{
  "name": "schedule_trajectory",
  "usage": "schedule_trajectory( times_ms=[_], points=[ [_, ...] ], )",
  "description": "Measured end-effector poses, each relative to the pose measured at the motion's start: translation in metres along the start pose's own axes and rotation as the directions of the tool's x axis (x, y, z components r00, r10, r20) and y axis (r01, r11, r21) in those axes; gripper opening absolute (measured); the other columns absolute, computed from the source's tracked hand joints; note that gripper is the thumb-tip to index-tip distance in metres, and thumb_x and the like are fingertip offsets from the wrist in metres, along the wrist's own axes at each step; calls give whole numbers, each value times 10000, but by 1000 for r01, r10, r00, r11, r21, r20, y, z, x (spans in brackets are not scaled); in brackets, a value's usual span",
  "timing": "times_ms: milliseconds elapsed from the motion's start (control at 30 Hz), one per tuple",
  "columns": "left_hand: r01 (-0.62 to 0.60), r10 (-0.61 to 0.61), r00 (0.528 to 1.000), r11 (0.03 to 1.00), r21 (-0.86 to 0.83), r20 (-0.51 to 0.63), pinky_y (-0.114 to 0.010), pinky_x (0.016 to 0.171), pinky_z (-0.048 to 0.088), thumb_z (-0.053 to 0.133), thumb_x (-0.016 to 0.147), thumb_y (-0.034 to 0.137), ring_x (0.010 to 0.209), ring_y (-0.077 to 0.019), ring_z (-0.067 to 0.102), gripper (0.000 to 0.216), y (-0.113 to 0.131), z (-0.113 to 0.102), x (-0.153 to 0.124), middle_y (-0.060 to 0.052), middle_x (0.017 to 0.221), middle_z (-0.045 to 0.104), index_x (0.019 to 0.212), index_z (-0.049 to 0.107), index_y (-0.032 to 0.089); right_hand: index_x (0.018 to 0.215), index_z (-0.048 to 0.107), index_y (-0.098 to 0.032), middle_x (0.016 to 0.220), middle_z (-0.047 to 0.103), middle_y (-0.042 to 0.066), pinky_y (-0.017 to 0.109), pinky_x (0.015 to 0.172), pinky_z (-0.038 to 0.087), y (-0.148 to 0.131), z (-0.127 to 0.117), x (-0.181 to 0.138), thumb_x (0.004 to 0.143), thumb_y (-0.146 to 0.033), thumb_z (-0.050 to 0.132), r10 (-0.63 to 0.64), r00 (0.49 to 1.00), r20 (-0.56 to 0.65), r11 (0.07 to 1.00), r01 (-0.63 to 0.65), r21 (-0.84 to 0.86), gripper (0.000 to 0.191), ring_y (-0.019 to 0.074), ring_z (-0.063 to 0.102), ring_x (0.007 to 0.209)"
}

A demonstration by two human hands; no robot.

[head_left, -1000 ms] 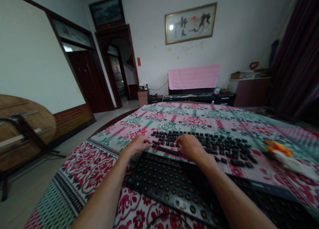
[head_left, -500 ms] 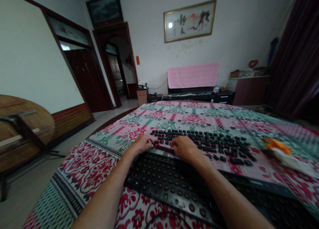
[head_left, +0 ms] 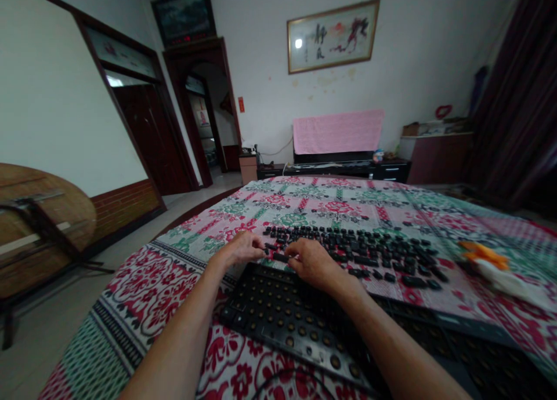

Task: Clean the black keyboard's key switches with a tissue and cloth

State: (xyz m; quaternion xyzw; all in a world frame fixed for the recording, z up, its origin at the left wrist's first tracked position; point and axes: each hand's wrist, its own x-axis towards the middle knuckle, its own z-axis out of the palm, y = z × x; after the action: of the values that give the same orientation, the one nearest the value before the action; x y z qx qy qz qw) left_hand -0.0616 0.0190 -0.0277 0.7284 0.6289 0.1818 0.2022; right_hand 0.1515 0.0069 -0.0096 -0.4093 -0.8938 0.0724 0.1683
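My left hand (head_left: 244,248) is closed in a pinch at the left end of the loose keys, with a small dark keycap (head_left: 266,251) at its fingertips. My right hand (head_left: 312,263) is curled, thumb and fingers bent together beside the right end of a long black space bar (head_left: 277,256). Whether its fingers hold anything is hidden. Beyond both hands, many loose black keycaps (head_left: 369,246) lie in rough rows on the cloth. Below my wrists sits a black keyboard base (head_left: 278,313) stripped of keys, its round key posts bare.
A second black keyboard part (head_left: 474,336) lies at the right, partly under my right forearm. An orange and white item (head_left: 489,264) rests farther right on the patterned tablecloth (head_left: 165,295). A dark cable (head_left: 287,374) curves at the near edge. A folded round table (head_left: 43,226) stands at left.
My right hand has moved a little left, covering more of the space bar. My left hand has shifted slightly left. The keyboard base and most loose keycaps stay put.
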Motion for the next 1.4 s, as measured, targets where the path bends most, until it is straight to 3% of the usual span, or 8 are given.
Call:
schedule_trajectory(
  times_ms=[133,267,533,600,767,967,1167,1400],
  points=[
    [-18,42,992,980,-196,119,-180,498,367,563,593,288,536,-88,488,228,18,-13,-10,16,578,560,728,611,110,936,618,-184,868,621,58,221,712,373,-8,2,-1,717,-203,477,-125,985,-122,980,142,137,261,140,543,780],
    [-23,117,961,936,-351,252,-183,515,395,585,596,269,557,-90,517,225,35,-18,-18,18,596,568,760,600,117,908,626,-171,850,626,44,206,687,368,-17,4,0,706,-195,505,-140,977,-163,953,178,245,237,129,542,759],
    [23,142,913,918,-395,381,-202,541,434,594,603,223,592,-107,559,266,40,-25,-25,-5,643,605,853,622,137,786,647,-174,728,635,-2,184,559,352,-22,-1,0,675,-186,493,-60,998,19,941,51,336,190,109,531,636],
    [47,102,922,928,-370,373,-191,524,426,580,615,235,559,-92,540,277,36,-27,-25,2,627,596,873,624,144,768,641,-169,697,626,-19,177,541,347,-23,-3,-2,636,-132,481,-61,995,79,941,30,338,210,105,525,626],
    [101,-16,952,959,-263,306,-169,448,369,567,600,244,458,-64,463,253,17,-26,-21,28,549,547,830,633,159,762,647,-171,679,615,-47,165,538,350,-39,-4,-12,613,-93,450,-220,946,237,916,117,383,259,91,514,608],
    [159,-96,946,970,-183,309,-180,419,319,567,570,223,424,-73,451,252,8,-21,-18,33,495,526,804,645,173,845,653,-187,752,635,-7,174,593,361,-59,4,-23,641,-143,465,-403,870,285,883,288,369,280,103,521,641],
    [149,-90,949,973,-179,301,-182,422,329,557,568,229,432,-78,463,238,7,-21,-18,37,519,536,786,641,179,756,647,-198,717,607,21,214,586,336,-63,11,-26,607,-146,463,-375,898,232,925,346,155,242,136,509,654],
    [151,-91,949,972,-182,301,-177,442,347,558,571,210,435,-73,471,250,9,-21,-19,29,523,552,804,640,166,707,623,-183,624,597,-3,188,471,287,-65,11,-29,609,-134,439,-341,907,247,931,289,223,215,93,461,532]
  ],
)
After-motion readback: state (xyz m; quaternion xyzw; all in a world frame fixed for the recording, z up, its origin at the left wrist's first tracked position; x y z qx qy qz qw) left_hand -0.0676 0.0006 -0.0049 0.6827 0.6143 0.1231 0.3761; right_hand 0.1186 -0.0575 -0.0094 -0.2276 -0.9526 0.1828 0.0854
